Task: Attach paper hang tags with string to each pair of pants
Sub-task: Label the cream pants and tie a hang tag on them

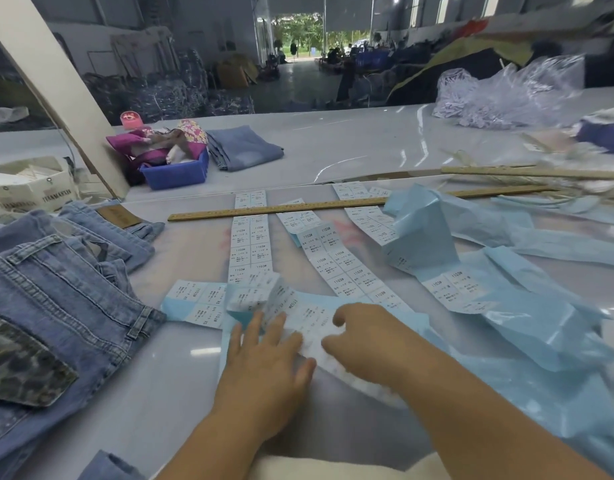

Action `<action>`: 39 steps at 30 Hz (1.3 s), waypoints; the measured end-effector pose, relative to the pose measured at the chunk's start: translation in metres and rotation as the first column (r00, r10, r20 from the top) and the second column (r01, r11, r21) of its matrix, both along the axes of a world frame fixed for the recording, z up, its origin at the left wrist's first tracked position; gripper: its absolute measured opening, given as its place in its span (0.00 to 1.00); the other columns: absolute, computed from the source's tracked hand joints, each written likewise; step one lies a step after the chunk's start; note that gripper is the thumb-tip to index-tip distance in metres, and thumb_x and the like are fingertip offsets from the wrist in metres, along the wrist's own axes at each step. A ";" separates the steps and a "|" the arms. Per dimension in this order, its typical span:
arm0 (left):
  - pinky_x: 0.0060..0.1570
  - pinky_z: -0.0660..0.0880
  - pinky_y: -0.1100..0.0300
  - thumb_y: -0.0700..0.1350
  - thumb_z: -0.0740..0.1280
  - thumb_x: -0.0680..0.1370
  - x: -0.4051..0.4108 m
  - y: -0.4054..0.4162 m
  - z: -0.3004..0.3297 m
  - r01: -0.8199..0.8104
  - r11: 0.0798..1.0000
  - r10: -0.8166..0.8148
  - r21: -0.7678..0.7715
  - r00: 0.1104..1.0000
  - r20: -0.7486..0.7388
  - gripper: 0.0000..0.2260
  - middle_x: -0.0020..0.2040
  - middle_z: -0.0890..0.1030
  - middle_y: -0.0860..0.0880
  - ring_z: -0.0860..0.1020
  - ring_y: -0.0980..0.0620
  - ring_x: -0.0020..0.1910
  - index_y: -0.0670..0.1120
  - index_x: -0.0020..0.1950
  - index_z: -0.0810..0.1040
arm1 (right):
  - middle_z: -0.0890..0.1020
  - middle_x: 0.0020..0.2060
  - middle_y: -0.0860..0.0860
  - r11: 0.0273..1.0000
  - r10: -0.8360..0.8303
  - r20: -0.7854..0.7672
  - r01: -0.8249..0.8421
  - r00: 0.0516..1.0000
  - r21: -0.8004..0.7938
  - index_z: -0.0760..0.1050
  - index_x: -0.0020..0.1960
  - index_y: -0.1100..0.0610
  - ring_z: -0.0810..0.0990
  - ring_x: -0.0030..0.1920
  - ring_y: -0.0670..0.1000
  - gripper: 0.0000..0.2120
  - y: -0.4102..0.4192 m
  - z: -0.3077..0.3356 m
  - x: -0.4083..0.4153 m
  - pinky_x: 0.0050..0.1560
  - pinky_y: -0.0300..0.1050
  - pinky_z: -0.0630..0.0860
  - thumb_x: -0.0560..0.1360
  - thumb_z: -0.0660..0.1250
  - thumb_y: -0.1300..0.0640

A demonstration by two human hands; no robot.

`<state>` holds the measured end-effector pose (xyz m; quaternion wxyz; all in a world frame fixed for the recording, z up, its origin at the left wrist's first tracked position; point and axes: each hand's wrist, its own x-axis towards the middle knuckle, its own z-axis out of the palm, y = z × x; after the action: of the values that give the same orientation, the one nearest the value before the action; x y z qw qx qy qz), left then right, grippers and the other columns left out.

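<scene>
Both hands' grip on a label strip point(309, 323): left hand point(267, 358) flat, right hand point(364, 337) pinching; jeans point(56, 289) left, ruler point(278, 210) beyond

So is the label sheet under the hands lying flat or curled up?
Partly curled. The sheet lies under both hands, but its far end lifts and rolls over near the left hand.

2 hands: left hand point(264, 362), right hand point(364, 337). 2 wooden rulers point(278, 207) point(534, 172). 1 blue bin point(175, 173). 1 pink cup point(130, 120). Approx 5 label strips point(250, 244); jeans stack point(56, 299) count unclear.
</scene>
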<state>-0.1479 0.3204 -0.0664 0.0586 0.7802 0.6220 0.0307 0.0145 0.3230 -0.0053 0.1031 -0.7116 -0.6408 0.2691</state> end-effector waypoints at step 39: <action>0.39 0.66 0.58 0.41 0.61 0.77 0.190 0.034 0.066 0.055 0.967 -0.202 0.249 0.760 0.618 0.06 0.49 0.77 0.53 0.74 0.49 0.48 0.47 0.50 0.76 | 0.77 0.53 0.53 0.965 0.056 0.302 -0.129 0.952 0.227 0.72 0.59 0.52 0.79 0.53 0.57 0.12 -0.037 -0.004 0.126 0.43 0.46 0.69 0.77 0.57 0.59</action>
<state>0.0421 0.3548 -0.0003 0.1832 0.7658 0.5025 0.3571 0.1402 0.2858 -0.0094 0.0811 -0.6942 -0.7102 0.0845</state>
